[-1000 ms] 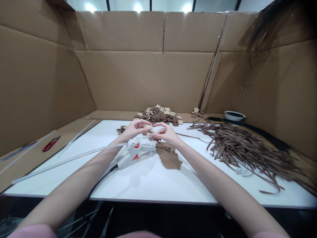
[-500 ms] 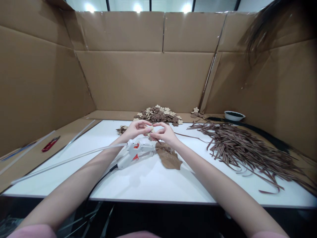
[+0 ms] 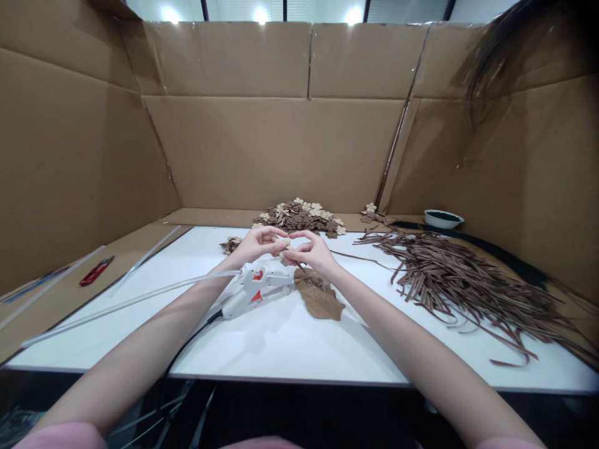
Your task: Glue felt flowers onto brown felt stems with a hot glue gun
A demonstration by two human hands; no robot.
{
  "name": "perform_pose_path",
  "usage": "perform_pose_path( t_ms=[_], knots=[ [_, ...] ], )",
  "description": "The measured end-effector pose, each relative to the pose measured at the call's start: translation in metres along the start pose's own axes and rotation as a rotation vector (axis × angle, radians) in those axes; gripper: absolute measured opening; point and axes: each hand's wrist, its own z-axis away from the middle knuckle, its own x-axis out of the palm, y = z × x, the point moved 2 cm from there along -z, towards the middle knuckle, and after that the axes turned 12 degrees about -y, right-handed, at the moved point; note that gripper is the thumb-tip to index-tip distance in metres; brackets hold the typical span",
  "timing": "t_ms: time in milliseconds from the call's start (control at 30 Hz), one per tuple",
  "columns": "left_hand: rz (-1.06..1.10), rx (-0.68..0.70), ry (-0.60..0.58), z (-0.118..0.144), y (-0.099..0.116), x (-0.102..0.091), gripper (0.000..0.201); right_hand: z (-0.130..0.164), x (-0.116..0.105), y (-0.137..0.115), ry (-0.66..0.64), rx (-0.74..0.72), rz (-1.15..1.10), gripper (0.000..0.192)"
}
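Note:
My left hand and my right hand meet above the white table, both pinching a small beige flower-shaped piece with a thin brown strip hanging from it. Just below the hands lies a white hot glue gun with a red trigger and a clear glue stick running left. A brown leaf-shaped piece lies under my right wrist.
A heap of brown and beige flower pieces sits at the back. Several long brown strips spread over the right side. A white bowl stands far right. Red clippers lie on the left cardboard. Cardboard walls enclose the table.
Nothing has moved noticeably; my fingers shifted slightly on the small flower piece.

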Motion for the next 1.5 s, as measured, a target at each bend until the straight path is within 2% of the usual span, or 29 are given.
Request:
perform_pose_path(
  t_ms=[233, 467, 600, 767, 1033, 1500],
  knots=[
    [-0.021, 0.023, -0.012, 0.0, -0.001, -0.001, 0.039, -0.001, -0.001, 0.001, -0.016, -0.004, -0.022, 0.052],
    [-0.029, 0.035, 0.033, 0.0, -0.002, -0.01, 0.038, -0.001, -0.015, 0.005, -0.057, 0.045, -0.042, 0.052],
    [-0.035, 0.043, 0.057, 0.001, -0.001, -0.014, 0.037, -0.001, -0.021, 0.006, -0.114, 0.075, -0.072, 0.053],
    [-0.034, 0.049, 0.033, 0.003, 0.005, -0.011, 0.036, 0.001, -0.02, -0.003, -0.188, 0.085, -0.073, 0.054],
    [-0.009, 0.063, -0.068, 0.002, 0.009, -0.002, 0.035, 0.001, -0.014, -0.008, -0.196, 0.001, -0.016, 0.051],
    [-0.005, 0.094, -0.01, 0.0, 0.009, 0.0, 0.035, -0.001, -0.015, -0.003, -0.129, -0.008, 0.047, 0.053]
  ],
)
